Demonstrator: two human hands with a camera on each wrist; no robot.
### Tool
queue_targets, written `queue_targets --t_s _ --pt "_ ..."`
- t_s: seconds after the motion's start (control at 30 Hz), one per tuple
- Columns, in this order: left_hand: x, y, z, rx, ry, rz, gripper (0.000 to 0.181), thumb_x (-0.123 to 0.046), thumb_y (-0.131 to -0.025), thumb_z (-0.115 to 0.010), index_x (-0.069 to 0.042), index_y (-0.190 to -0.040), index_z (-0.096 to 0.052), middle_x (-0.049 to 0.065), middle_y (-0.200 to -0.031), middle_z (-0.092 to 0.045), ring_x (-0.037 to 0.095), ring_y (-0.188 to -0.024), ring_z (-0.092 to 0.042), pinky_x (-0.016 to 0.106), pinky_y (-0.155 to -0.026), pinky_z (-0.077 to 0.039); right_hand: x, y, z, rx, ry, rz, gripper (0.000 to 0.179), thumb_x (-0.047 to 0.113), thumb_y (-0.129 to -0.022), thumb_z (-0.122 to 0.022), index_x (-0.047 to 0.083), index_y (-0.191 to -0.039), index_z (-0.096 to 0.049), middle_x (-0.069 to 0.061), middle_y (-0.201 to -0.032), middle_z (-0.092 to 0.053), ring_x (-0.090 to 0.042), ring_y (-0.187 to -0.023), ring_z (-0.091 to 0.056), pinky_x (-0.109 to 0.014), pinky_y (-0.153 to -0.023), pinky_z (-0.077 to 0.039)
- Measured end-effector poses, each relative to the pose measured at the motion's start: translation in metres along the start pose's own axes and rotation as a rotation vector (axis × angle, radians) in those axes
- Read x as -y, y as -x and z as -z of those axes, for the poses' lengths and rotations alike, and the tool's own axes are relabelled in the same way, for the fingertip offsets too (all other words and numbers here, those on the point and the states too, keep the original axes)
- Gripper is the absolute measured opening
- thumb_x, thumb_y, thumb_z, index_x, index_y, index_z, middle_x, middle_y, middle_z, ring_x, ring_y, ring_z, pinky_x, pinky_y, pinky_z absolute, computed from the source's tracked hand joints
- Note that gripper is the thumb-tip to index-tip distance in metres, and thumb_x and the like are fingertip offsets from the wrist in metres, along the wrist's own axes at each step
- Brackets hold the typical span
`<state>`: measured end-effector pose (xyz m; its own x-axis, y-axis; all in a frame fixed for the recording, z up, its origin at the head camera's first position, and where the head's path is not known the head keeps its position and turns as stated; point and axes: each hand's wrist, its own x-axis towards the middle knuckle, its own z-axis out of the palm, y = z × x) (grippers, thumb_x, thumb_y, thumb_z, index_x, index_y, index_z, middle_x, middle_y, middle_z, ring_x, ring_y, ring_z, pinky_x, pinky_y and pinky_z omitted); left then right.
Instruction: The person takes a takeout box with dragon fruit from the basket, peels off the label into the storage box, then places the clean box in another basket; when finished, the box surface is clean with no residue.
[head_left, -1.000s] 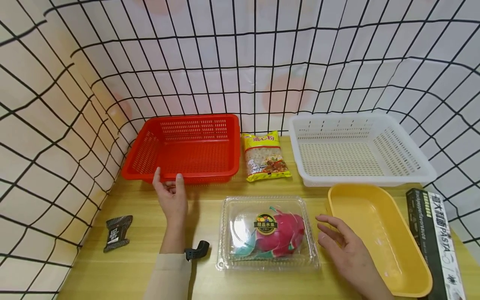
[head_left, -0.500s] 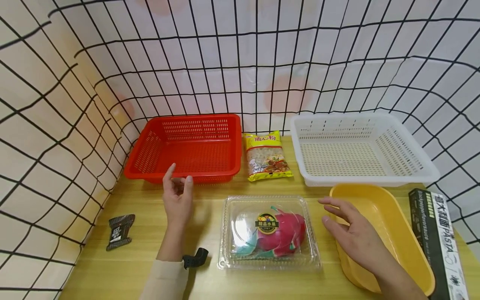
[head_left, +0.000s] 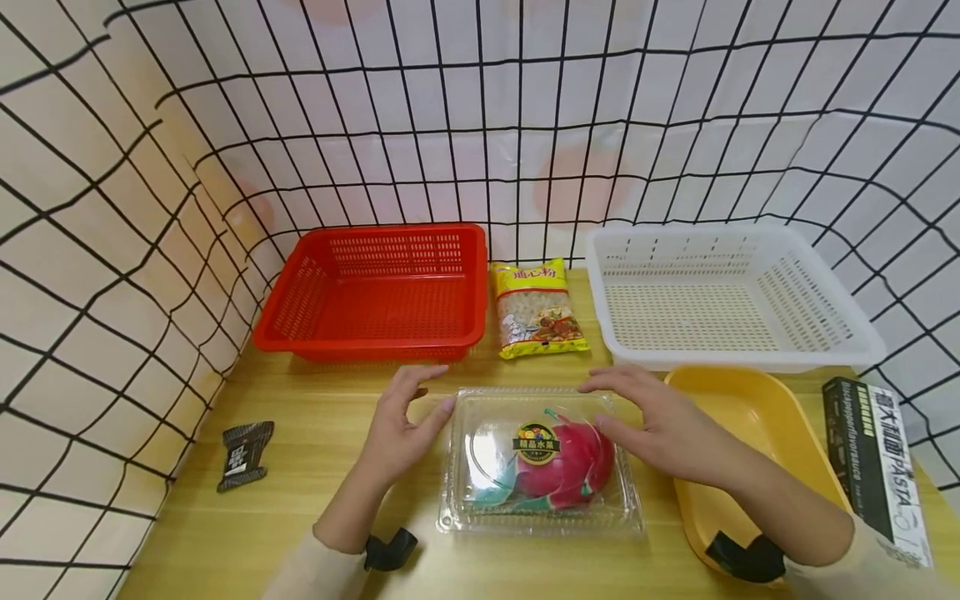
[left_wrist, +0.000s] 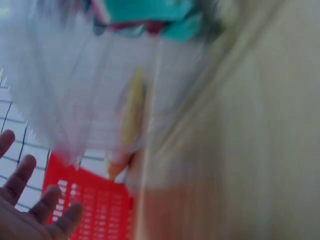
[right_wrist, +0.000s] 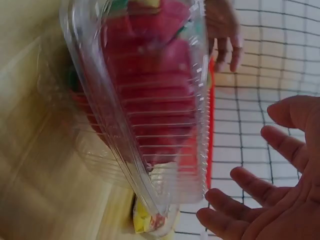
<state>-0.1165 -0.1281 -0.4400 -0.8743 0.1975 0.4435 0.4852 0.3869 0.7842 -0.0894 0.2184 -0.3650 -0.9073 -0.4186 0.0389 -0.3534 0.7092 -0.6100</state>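
Head view: left hand and right hand flank a clear box

The clear box lies between five and six o'clock on the wooden table, a pink fruit inside. Taking the box as dial, the left hand stands between nine and ten, the right between two and three, thumbs parted from fingers; contact I cannot tell.

Left wrist: at eight o'clock, the left fingers spread, apart from the blurred box.

Right wrist: at four, the right fingers fan wide, just beside the box.
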Motion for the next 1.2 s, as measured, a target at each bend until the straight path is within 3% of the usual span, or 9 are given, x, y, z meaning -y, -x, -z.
queue_targets --t_s 0.27,0.4,0.57,0.73,0.87,1.2 --pt "-0.002 0.01 -0.02 0.153 0.11 0.078 0.043 -0.016 -0.093 -0.072 -0.016 -0.134 -0.062 0.007 -0.152 -0.046 0.035 -0.144 -0.042 0.069 -0.111 -0.035 0.002 -0.032 -0.01 0.108 0.057 0.111 0.032 0.032 -0.096 -0.071 0.03 -0.127 -0.067 -0.006 -0.146 -0.056 -0.037 -0.133 -0.053 -0.061 -0.103 -0.049" --pt "0.0 0.013 -0.026 0.192 0.164 0.1 0.042 -0.016 -0.093 -0.071 -0.017 -0.134 -0.062 0.008 -0.158 -0.042 0.038 -0.148 -0.036 0.071 -0.113 -0.031 0.003 -0.047 -0.015 0.145 0.053 0.167 0.03 0.031 -0.095 -0.073 0.028 -0.124 -0.068 -0.004 -0.144 -0.058 -0.033 -0.132 -0.055 -0.057 -0.103 -0.051" --pt "0.005 0.015 -0.032 0.21 0.213 0.112 0.039 -0.014 -0.092 -0.07 -0.015 -0.131 -0.063 0.017 -0.157 -0.04 0.037 -0.149 -0.034 0.07 -0.117 -0.026 0.003 -0.063 -0.022 0.185 0.059 0.255 0.022 0.031 -0.095 -0.072 0.029 -0.117 -0.072 -0.002 -0.14 -0.062 -0.029 -0.131 -0.057 -0.055 -0.106 -0.049" --pt "0.006 0.016 -0.036 0.249 0.274 0.144 0.039 -0.013 -0.093 -0.067 -0.014 -0.132 -0.061 0.02 -0.159 -0.037 0.037 -0.15 -0.031 0.07 -0.119 -0.02 0.003 -0.071 -0.03 0.266 0.035 0.248 0.013 0.032 -0.096 -0.07 0.033 -0.108 -0.072 -0.002 -0.141 -0.062 -0.028 -0.133 -0.055 -0.054 -0.108 -0.047" --pt "0.008 0.016 -0.038 0.261 0.314 0.158 0.04 -0.01 -0.093 -0.066 -0.011 -0.133 -0.059 0.021 -0.159 -0.036 0.038 -0.151 -0.03 0.072 -0.119 -0.017 0.002 -0.072 -0.035 0.282 0.017 0.208 0.009 0.034 -0.096 -0.069 0.037 -0.103 -0.073 -0.005 -0.144 -0.061 -0.031 -0.134 -0.055 -0.057 -0.108 -0.046" --pt "0.017 0.019 -0.043 0.224 0.326 0.089 0.035 -0.006 -0.093 -0.062 -0.008 -0.128 -0.06 0.025 -0.152 -0.042 0.042 -0.143 -0.039 0.068 -0.115 -0.024 -0.002 -0.073 -0.041 0.277 -0.026 0.19 0.006 0.034 -0.095 -0.071 0.038 -0.096 -0.075 -0.005 -0.144 -0.061 -0.032 -0.134 -0.056 -0.059 -0.109 -0.044"
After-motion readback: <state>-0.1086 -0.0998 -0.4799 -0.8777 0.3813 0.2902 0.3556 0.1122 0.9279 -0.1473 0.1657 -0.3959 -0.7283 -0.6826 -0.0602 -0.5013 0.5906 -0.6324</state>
